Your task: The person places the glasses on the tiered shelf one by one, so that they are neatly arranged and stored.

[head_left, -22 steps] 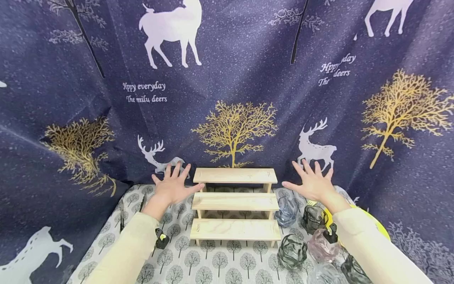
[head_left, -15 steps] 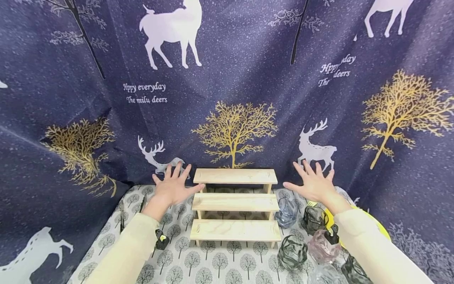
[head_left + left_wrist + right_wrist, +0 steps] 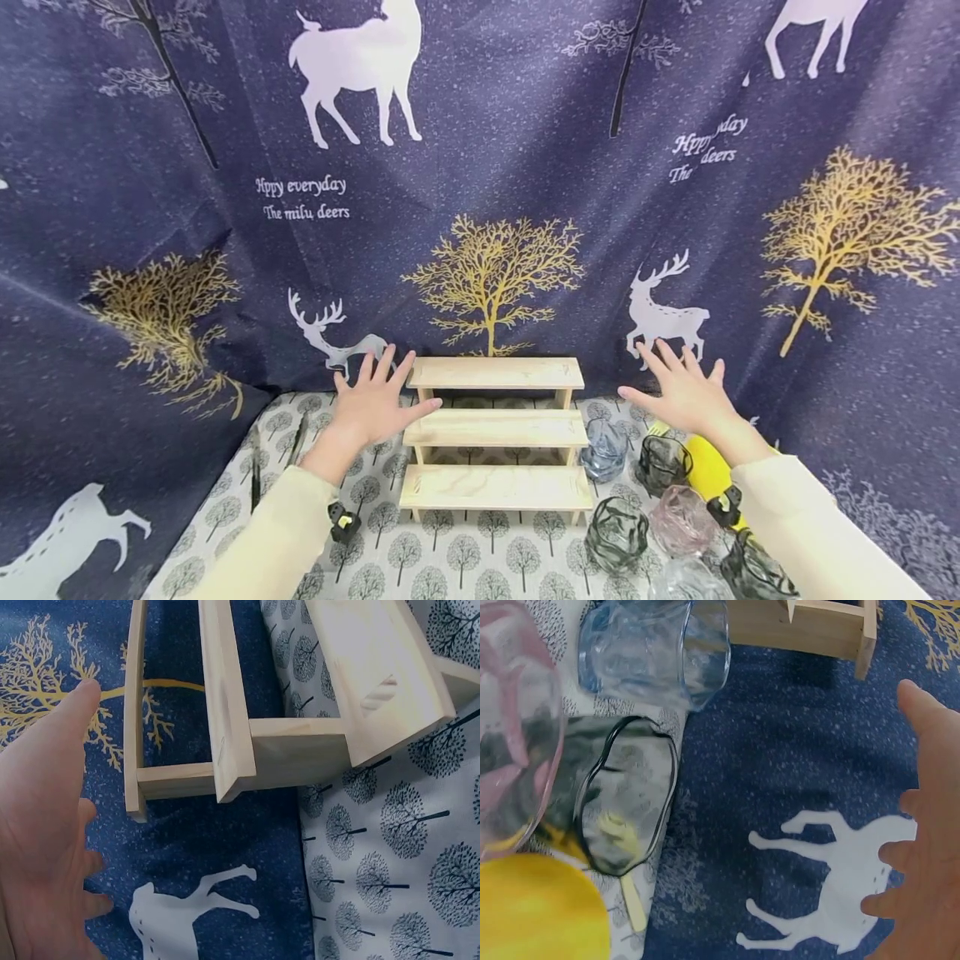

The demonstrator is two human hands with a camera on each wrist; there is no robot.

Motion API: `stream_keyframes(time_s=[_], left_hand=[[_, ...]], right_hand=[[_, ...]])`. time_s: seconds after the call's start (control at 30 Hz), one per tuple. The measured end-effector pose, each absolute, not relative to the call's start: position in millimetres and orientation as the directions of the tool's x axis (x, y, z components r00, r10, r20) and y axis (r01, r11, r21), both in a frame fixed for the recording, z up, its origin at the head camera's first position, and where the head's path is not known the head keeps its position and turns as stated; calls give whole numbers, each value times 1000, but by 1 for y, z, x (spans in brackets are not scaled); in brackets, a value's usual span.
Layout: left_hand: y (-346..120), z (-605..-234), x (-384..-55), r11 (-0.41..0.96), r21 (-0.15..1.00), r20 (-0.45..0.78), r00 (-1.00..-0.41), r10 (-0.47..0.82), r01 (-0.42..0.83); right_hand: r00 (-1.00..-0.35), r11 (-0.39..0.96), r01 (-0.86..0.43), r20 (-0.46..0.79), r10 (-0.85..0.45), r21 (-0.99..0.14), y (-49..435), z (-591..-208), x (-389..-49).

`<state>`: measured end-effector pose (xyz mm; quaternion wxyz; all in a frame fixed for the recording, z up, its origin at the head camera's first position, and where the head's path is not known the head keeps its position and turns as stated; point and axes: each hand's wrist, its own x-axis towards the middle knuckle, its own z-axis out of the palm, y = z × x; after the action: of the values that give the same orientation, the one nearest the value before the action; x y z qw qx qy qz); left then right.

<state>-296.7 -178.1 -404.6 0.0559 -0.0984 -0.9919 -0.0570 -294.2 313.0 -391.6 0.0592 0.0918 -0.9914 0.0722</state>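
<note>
My left hand [image 3: 369, 408] hovers with spread fingers beside the left end of a three-step wooden shelf [image 3: 495, 487], holding nothing. In the left wrist view its thumb points toward the shelf's side [image 3: 300, 750]. On the other side my right hand [image 3: 686, 402] is also spread out and holds nothing, raised behind the glasses. Nearest to it are a dark grey glass [image 3: 664, 463] and a yellow plate [image 3: 707, 471], partly hidden by the right forearm. A blue glass [image 3: 604, 450] stands close to the shelf's right end.
Pink [image 3: 684, 518], dark green [image 3: 617, 533] and clear [image 3: 690, 579] wavy glasses stand front right, with another dark one [image 3: 757, 567] by the sleeve. A pale yellow fork [image 3: 632, 900] lies near the plate. Dark slim utensils [image 3: 298, 437] lie at left. A deer-print curtain [image 3: 487, 167] hangs behind.
Both hands have shifted a little right and down, the right one farther, baring more of the yellow plate. The shelf and glasses stay in place.
</note>
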Motion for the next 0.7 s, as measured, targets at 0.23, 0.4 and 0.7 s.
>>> stream_keyframes(time_s=[0.23,0.4,0.7], left_hand=[[-178,-413,-286,963,171,96,-976,194,208],[-187,-427,-278,942,277,54,-982,182,190],[-200,-459,-262,810,570,-27,-983,183,136]], right_hand=[[-976,965,-196,129,-175,-176,331,-390,-273],[-974,963,-210,127,-190,-171,340,-397,-260],[-962,944,-249,167,-216,-216,369,-417,-220]])
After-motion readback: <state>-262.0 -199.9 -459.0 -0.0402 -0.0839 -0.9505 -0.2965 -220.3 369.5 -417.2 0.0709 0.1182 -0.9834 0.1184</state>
